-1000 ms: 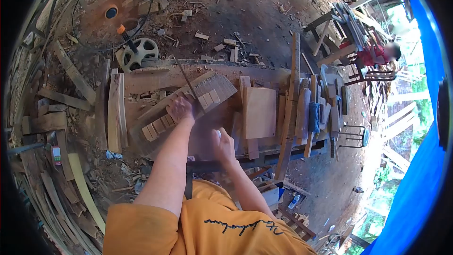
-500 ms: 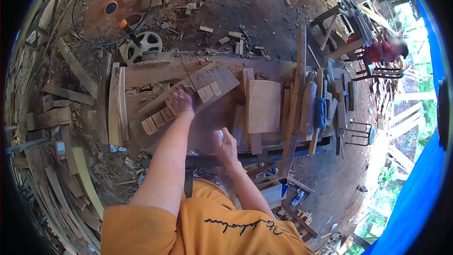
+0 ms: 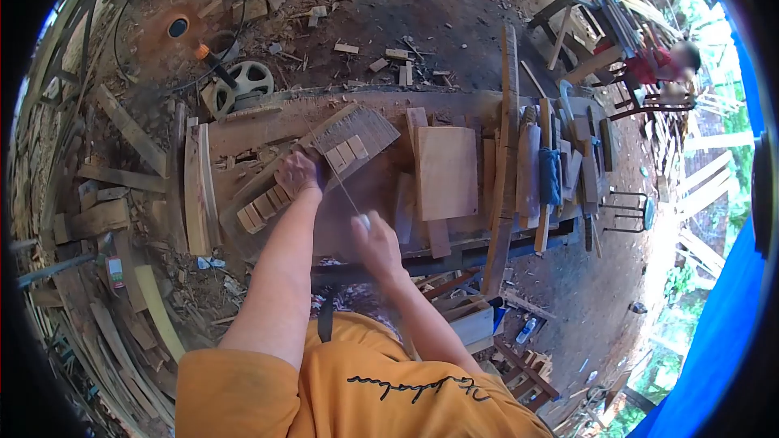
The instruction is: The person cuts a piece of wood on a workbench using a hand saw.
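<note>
Curved plank point(image 3: 197, 186) at far left of table point(image 3: 268, 126). Left hand point(image 3: 297, 172) pressed flat, fingers spread, on notched wooden piece point(image 3: 312, 169) lying diagonal on table. Right hand point(image 3: 375, 242) clenched on handle of thin saw point(image 3: 339, 180), blade crossing notched piece. Square board point(image 3: 446, 172) just right, planks point(image 3: 535, 170) beyond.

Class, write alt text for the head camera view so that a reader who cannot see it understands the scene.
Seen from above, a person in an orange shirt presses the left hand on a notched wooden piece lying on a workbench, while the right hand grips a thin saw blade angled into it. Boards and offcuts litter the bench and dirt floor.
</note>
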A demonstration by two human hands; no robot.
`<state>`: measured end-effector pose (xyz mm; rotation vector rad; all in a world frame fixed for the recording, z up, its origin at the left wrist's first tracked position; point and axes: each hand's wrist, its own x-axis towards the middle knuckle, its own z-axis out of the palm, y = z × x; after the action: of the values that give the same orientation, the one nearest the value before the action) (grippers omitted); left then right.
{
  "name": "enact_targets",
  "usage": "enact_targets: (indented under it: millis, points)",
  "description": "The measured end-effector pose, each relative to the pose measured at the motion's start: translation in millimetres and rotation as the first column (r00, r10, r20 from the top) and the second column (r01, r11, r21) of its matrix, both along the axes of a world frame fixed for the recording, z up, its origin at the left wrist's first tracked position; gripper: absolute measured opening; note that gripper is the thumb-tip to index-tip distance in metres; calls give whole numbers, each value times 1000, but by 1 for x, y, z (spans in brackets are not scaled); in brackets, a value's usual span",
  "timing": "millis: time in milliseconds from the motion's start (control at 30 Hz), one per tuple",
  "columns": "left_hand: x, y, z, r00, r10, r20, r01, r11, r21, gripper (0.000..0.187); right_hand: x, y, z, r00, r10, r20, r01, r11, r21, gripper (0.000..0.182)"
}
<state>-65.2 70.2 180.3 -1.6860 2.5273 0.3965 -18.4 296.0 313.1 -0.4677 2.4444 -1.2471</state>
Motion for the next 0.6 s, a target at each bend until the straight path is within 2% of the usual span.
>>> enact_targets:
  millis: [33, 67, 133, 200, 233, 267, 333, 367, 433, 500, 533, 567, 600]
  points:
    - [-2, 2, -4, 1000, 21, -20, -21, 1000, 4, 39, 10, 17, 8, 997, -32, 74, 38, 996, -85, 33]
    - [-3, 7, 1, 999, 23, -29, -22, 1000, 16, 39, 22, 39, 13, 996, -29, 83, 34, 997, -65, 32]
    - [-2, 17, 21, 989, 65, -136, -75, 995, -66, 40, 42, 72, 17, 995, -13, 94, 16, 999, -32, 31]
    - [-3, 21, 35, 994, 43, -104, -52, 995, -88, 41, 53, 89, 11, 977, -39, 211, 36, 999, 19, 31]
    - [-2, 21, 38, 997, -3, -74, -6, 993, -121, 42, 45, 78, 12, 994, -28, 107, 26, 1000, 16, 32]
    - [-4, 17, 30, 997, 2, -77, -12, 992, -126, 42, 31, 58, 9, 994, -25, 106, 23, 1000, 20, 33]
    - [0, 12, 5, 996, 42, -83, -42, 999, 1, 41, 2, 10, 0, 997, -11, 80, 11, 1000, 2, 33]
    - [3, 12, 5, 996, 39, -78, -40, 999, -9, 41, -7, -6, -5, 999, 4, 51, -3, 1000, -20, 33]
    - [4, 14, 8, 997, 15, -70, -19, 999, -44, 40, -4, -4, -6, 999, 6, 50, -3, 999, -53, 32]
    - [-3, 16, 40, 999, 10, -45, -10, 1000, 4, 41, 4, 16, 6, 997, -15, 81, 21, 997, -80, 33]
    - [-6, 18, 50, 1000, 19, -12, -18, 999, 47, 41, 18, 42, 3, 999, 31, 7, -31, 998, -49, 33]
    - [-4, 22, 47, 994, 46, -104, -50, 998, -36, 41, 32, 66, -2, 995, 83, -56, -84, 996, -14, 34]
    - [-4, 24, 40, 993, 59, -100, -62, 998, -24, 41, 42, 80, 2, 994, 96, -52, -96, 995, -3, 34]
